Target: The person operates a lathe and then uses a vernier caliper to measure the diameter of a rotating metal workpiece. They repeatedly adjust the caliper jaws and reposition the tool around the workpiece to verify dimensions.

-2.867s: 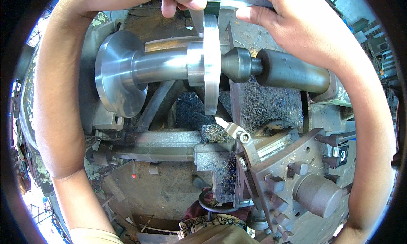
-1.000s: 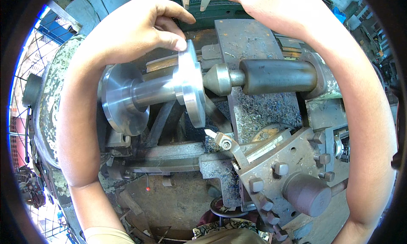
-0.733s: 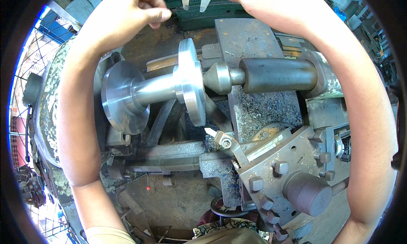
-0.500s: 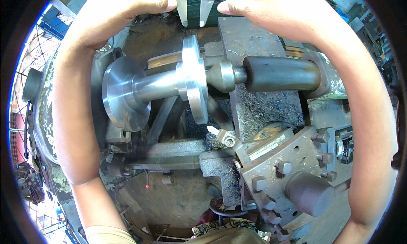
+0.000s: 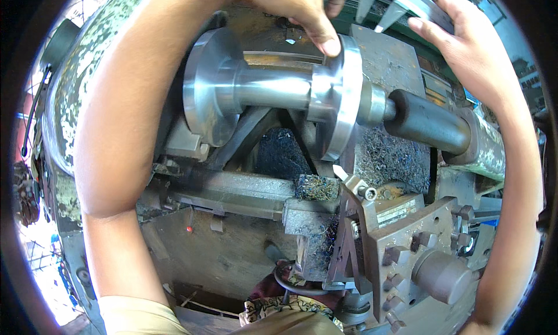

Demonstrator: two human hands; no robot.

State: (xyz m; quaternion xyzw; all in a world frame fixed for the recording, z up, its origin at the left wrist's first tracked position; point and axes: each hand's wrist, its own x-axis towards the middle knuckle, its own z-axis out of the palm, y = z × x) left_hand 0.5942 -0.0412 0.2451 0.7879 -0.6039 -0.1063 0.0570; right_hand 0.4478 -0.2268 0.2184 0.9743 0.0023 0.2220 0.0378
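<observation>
A shiny metal workpiece (image 5: 273, 89), a shaft with a wide disc at each end, sits horizontally in a lathe. My left hand (image 5: 305, 8) reaches over it from the left, thumb stretched down to the upper rim of the right disc (image 5: 347, 102); its thumb and fingers are apart and it holds nothing. Past the workpiece at the upper right, my right hand (image 5: 462, 35) grips a silver caliper (image 5: 418, 4) between thumb and fingers. The caliper's two pointed jaws hang apart from the workpiece. Its far end is cut off by the frame's top edge.
A cone-shaped centre (image 5: 373, 103) and dark tailstock quill (image 5: 427, 121) meet the workpiece's right end. Below the right disc, a pointed cutting tool (image 5: 341, 173) juts from the bolted tool post (image 5: 421, 259). Metal chips (image 5: 390, 157) cover the carriage. A painted headstock (image 5: 70, 125) stands left.
My left hand has left the caliper and come down to the right disc. My right hand has carried the caliper rightward. The whole view has shifted, placing the lathe farther right.
</observation>
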